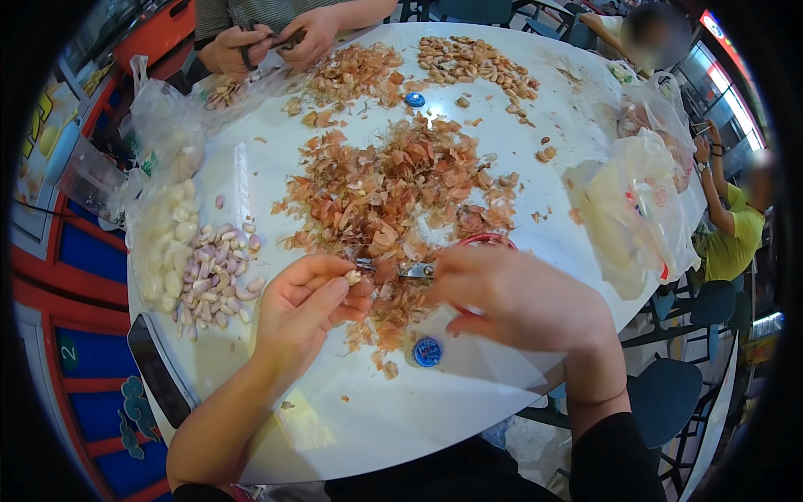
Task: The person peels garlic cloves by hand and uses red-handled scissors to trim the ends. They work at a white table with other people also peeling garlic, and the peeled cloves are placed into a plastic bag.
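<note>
In the head view my left hand [313,301] pinches a small pale shallot or garlic clove [353,277] between thumb and fingertips. My right hand [508,298], blurred, is beside a pair of scissors [417,270] with red handles; whether its fingers hold them I cannot tell. The blades point left over a large heap of dry brown skins [382,188]. Peeled pinkish shallots or cloves [216,270] lie in a pile left of my left hand. A blue bottle cap [428,352] rests below the skins.
Filled plastic bags [166,251] stand along the left edge, near a phone [162,370]. White plastic bags [652,201] lie at the right. Unpeeled bulbs [470,59] and another blue cap [414,99] are across the table. A person's hands [270,47] work at the far side.
</note>
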Tool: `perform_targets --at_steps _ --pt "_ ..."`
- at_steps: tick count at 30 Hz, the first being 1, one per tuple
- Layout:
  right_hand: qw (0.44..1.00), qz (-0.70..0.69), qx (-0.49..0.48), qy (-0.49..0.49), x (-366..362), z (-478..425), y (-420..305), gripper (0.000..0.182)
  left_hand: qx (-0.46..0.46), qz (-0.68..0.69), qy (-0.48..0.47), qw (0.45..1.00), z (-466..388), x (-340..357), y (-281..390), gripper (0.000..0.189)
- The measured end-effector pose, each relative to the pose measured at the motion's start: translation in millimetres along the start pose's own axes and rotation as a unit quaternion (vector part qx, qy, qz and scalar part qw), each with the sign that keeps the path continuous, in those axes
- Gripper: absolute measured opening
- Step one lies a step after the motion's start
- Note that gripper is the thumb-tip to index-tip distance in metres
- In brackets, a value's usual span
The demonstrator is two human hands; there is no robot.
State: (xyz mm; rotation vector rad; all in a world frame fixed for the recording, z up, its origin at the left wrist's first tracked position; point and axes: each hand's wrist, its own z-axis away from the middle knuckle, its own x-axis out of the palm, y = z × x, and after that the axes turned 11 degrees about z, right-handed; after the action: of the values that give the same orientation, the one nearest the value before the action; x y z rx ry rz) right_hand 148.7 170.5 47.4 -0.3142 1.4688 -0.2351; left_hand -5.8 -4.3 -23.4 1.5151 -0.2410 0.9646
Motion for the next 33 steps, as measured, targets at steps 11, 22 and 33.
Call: perform_targets --at_steps 11,22,33 --pt "0.99 0.03 0.137 0.021 -2.2 4.1 15.4 0.03 0.029 0.015 -0.002 0.999 3.1 5.6 8.9 0.017" --pt "0.991 -0.036 0.123 -0.047 -33.3 15.4 37.4 0.032 0.093 0.015 0.022 0.995 0.4 5.8 26.5 0.019" --pt "0.973 -0.129 -0.017 0.193 -2.3 -11.2 12.2 0.043 0.087 0.005 -0.005 0.996 11.6 19.1 39.0 0.021"
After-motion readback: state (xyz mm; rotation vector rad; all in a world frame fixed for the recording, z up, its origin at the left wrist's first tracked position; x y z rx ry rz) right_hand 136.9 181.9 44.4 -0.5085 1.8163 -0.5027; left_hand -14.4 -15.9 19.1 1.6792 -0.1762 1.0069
